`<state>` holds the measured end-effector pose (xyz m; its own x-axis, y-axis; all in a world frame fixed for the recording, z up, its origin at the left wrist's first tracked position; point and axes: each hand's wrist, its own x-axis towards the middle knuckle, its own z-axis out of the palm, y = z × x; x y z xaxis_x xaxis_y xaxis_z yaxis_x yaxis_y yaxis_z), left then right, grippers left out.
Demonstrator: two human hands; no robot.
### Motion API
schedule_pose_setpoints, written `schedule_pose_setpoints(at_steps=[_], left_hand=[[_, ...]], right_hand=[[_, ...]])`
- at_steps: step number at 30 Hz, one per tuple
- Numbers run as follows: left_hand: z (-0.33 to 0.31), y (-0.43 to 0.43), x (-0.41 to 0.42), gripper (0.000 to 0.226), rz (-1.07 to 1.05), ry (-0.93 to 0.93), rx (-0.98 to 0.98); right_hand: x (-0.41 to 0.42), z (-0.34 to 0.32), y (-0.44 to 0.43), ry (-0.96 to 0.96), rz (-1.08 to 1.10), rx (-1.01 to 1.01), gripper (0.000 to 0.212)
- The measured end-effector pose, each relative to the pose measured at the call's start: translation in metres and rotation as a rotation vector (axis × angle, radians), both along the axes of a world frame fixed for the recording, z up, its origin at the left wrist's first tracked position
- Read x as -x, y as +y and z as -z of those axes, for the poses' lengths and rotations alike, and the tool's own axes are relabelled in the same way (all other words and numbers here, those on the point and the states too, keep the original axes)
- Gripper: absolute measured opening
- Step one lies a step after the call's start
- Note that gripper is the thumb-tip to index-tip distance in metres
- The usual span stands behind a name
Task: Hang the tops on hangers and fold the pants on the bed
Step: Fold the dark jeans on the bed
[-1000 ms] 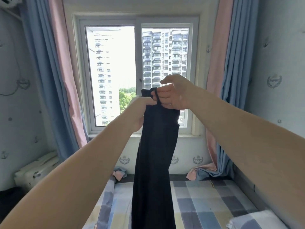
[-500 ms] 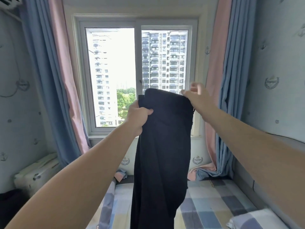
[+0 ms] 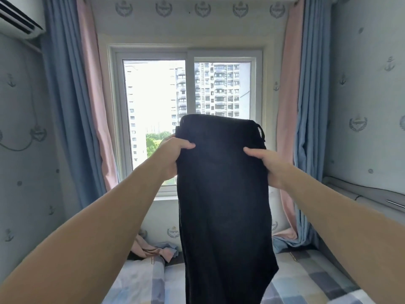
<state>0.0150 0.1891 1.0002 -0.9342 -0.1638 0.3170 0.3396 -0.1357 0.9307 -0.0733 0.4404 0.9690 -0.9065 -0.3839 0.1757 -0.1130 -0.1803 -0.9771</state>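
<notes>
Both hands, the left hand (image 3: pixel 173 156) and right hand (image 3: pixel 266 164), grip the black fabric pants (image 3: pixel 223 194) near the waistband, holding them up above the checked-quilt bed (image 3: pixel 306 279), where they hide the lower white-framed window (image 3: pixel 188 119) flanked by blue-and-pink curtains (image 3: pixel 72 106).

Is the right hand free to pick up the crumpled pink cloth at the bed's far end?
Probably not: the right hand grips the hanging black fabric pants, and the crumpled pink cloth lies lower, on their other side.
</notes>
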Motion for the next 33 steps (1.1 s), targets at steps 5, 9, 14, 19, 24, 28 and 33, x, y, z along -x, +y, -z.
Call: schedule_pose_setpoints(at_steps=[5,9,14,19,24,28,33], left_hand=[[-0.010,-0.047,-0.039,0.026,0.043,-0.004,0.038],[-0.027,-0.065,-0.076,0.025,-0.041,0.057,0.052],[-0.053,-0.066,-0.140,0.028,-0.166,0.212,0.134],[-0.066,-0.055,-0.219,0.030,-0.342,0.307,0.194],[-0.059,-0.034,-0.305,0.031,-0.444,0.358,0.241],[-0.040,-0.023,-0.366,0.029,-0.441,0.302,0.239],[-0.025,-0.011,-0.424,0.026,-0.368,0.117,0.137]], right_hand=[[-0.049,-0.029,-0.046,0.088,0.163,0.020,0.020],[-0.088,-0.051,-0.065,0.202,0.250,-0.007,0.027],[-0.154,-0.080,-0.073,0.343,0.261,0.005,0.018],[-0.241,-0.094,-0.070,0.410,0.292,0.064,0.024],[-0.324,-0.087,-0.060,0.397,0.305,0.120,0.020],[-0.381,-0.064,-0.052,0.344,0.316,0.125,0.025],[-0.438,-0.050,-0.040,0.281,0.319,0.079,0.014]])
